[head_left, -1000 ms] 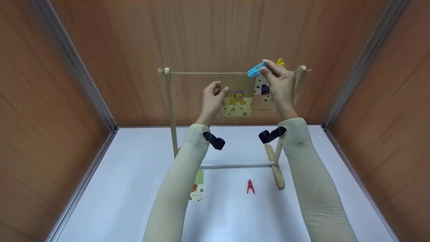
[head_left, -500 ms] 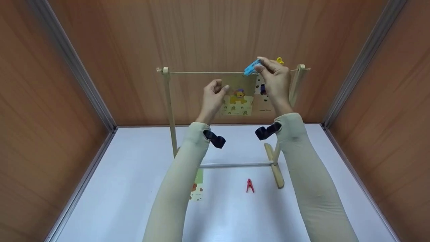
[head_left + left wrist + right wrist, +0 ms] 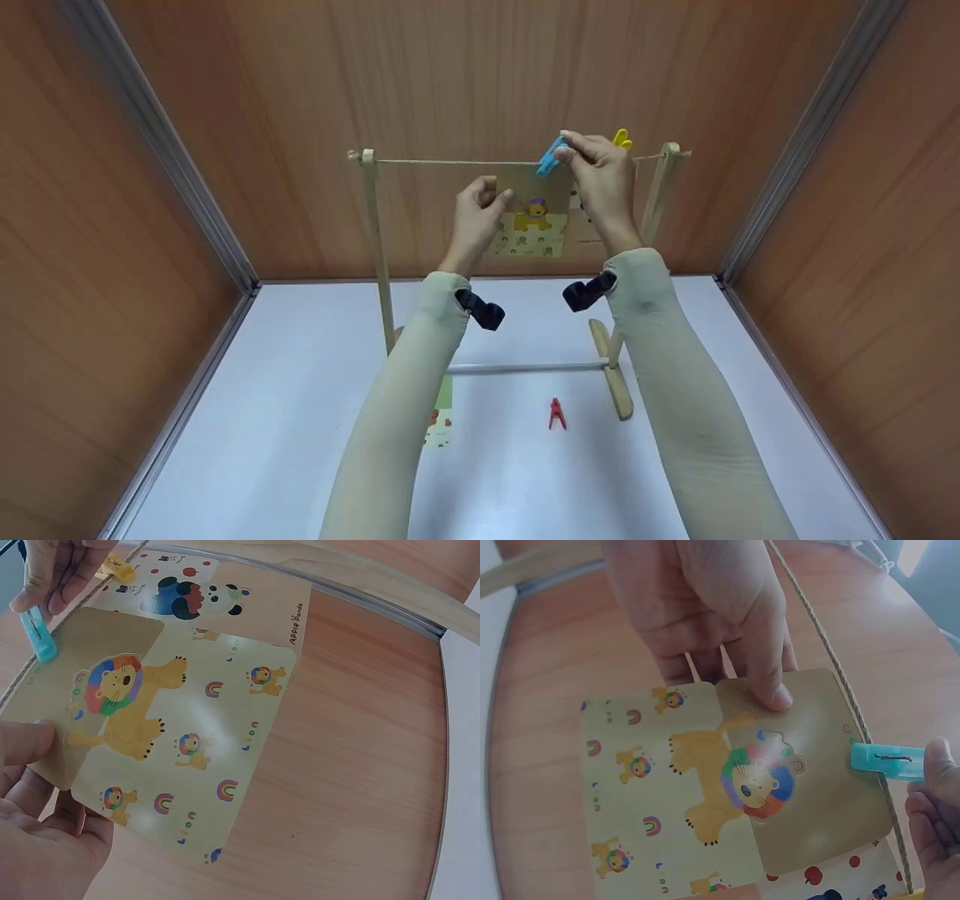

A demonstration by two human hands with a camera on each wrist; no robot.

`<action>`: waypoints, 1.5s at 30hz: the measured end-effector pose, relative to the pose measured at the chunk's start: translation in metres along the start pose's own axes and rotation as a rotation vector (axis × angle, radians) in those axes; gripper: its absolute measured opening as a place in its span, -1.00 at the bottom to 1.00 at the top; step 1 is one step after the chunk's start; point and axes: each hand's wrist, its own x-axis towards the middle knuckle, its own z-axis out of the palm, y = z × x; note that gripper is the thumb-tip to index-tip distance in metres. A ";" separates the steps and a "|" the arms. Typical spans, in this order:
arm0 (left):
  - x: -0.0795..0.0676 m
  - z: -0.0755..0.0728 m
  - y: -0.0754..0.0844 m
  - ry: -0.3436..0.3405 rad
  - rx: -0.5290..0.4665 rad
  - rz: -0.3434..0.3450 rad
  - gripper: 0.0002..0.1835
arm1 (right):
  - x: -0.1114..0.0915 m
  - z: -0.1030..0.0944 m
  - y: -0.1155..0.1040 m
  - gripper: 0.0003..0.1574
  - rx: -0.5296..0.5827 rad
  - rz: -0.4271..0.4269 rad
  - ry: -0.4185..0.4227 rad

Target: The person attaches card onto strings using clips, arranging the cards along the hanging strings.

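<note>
A card with a lion picture (image 3: 531, 234) hangs just below a taut rope (image 3: 457, 162). My left hand (image 3: 474, 225) pinches its left edge between thumb and fingers. My right hand (image 3: 609, 184) pinches a blue clothespin (image 3: 551, 156) between thumb and forefinger. In the right wrist view the clothespin's front end (image 3: 866, 757) lies over the rope and the card's top edge. Beside and partly behind it, a panda card (image 3: 277, 607) hangs at the yellow clothespin (image 3: 118, 568) on the rope. In the head view my right hand mostly covers the panda card.
Wooden posts (image 3: 379, 255) hold up the rope, joined low down by a white rod (image 3: 525, 368). A red clothespin (image 3: 556, 414) lies on the white table (image 3: 510, 480). Another card (image 3: 441, 420) lies partly under my left forearm. Wood-grain panels (image 3: 480, 75) enclose the back and sides.
My right hand has moved left with the blue clothespin, which has tilted steeper and come down over the rope and the lion card's top edge. My left hand has stayed nearly still.
</note>
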 end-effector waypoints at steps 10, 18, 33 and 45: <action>-0.002 -0.001 -0.002 0.005 -0.010 0.013 -0.75 | 0.000 0.006 -0.001 -0.59 -0.058 0.017 -0.051; -0.001 0.000 -0.004 0.005 -0.002 0.023 -0.73 | 0.001 0.006 0.001 -0.54 -0.098 0.043 -0.097; -0.005 -0.007 -0.013 0.001 -0.018 0.033 -0.76 | -0.006 0.013 0.007 -0.45 -0.148 0.010 -0.178; -0.006 -0.008 -0.012 0.001 -0.003 0.040 -0.69 | -0.008 0.010 0.008 -0.46 -0.094 0.012 -0.149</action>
